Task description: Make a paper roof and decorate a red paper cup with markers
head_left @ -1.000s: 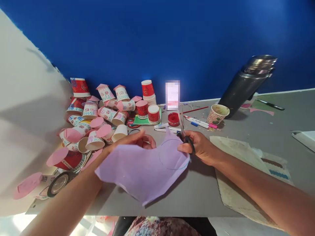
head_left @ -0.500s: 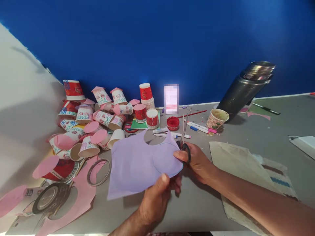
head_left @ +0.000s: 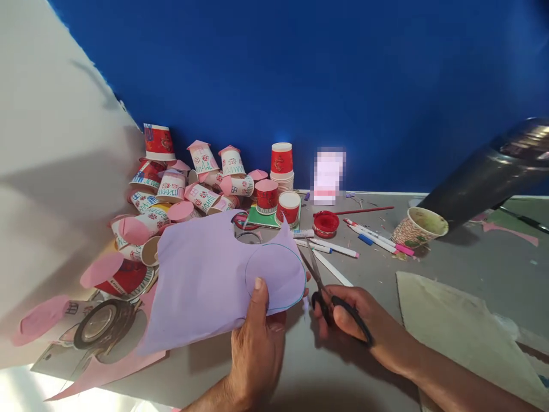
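My left hand [head_left: 258, 349] is closed on a sheet of purple paper [head_left: 197, 274], thumb on top and the other fingers underneath. A circle outlined in blue is drawn at the sheet's right end, and a curved notch is cut into its far edge. Black-handled scissors [head_left: 328, 297] are in my right hand [head_left: 364, 323], its fingers through the handles. The blades point away from me, slightly parted, close beside the right edge of the drawn circle. A small purple scrap hangs below that edge.
Decorated paper cups [head_left: 171, 186] are heaped at the left, by tape rolls and pink paper [head_left: 107, 375]. Behind lie markers [head_left: 334, 247], a red pot [head_left: 326, 223] and a blurred bright screen [head_left: 329, 174]. A patterned cup [head_left: 420, 226], a dark flask [head_left: 472, 177] and a cloth [head_left: 463, 326] are rightward.
My right hand has let go of the paper's right edge and moved nearer with the scissors. My left thumb now rests on the drawn circle. The view has shifted leftward.
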The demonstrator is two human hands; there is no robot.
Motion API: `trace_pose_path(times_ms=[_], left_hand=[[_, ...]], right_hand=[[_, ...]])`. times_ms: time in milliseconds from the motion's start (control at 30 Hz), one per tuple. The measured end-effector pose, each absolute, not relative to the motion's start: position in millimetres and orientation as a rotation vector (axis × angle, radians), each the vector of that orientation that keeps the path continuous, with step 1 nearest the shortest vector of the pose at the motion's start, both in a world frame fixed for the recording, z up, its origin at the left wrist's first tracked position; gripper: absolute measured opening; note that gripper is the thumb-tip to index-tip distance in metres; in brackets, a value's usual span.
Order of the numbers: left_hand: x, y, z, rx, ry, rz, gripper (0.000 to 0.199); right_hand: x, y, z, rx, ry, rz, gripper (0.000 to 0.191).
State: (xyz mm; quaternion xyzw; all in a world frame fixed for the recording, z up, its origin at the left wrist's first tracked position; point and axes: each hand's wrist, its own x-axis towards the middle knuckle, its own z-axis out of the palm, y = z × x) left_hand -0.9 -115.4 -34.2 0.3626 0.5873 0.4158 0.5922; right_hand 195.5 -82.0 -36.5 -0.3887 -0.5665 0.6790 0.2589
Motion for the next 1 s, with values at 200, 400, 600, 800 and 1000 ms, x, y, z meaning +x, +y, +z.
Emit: trace_pose_path(times_ms=[200, 400, 600, 800, 1000], left_hand=[[5.6, -114.7, -21.2, 0.735, 1.499, 1.288, 0.057], [10.0, -119.9, -19.1, 0.666, 1.49, 1.32, 0.053], [11.6, -123.1, -25.7, 0.645, 1.418, 1.282, 0.05], [11.6, -122.3, -20.7, 0.666, 1.442, 1.282, 0.052], [16.6, -123.1, -26.4, 0.568, 1.35, 1.366, 0.049]], right_hand=[[194.0, -84.6, -33.3, -1.12, -1.546, 1.854, 0.075], [191.9, -85.4, -32.3, -1.149, -1.569, 1.813, 0.074], [190.2, -85.2, -32.3, -1.182, -1.56, 1.815, 0.073], [190.1, -86.1, -32.0, -1.204, -1.544, 1.821, 0.074], [188.0, -84.4, -34.1, -1.229, -1.518, 1.834, 0.073]])
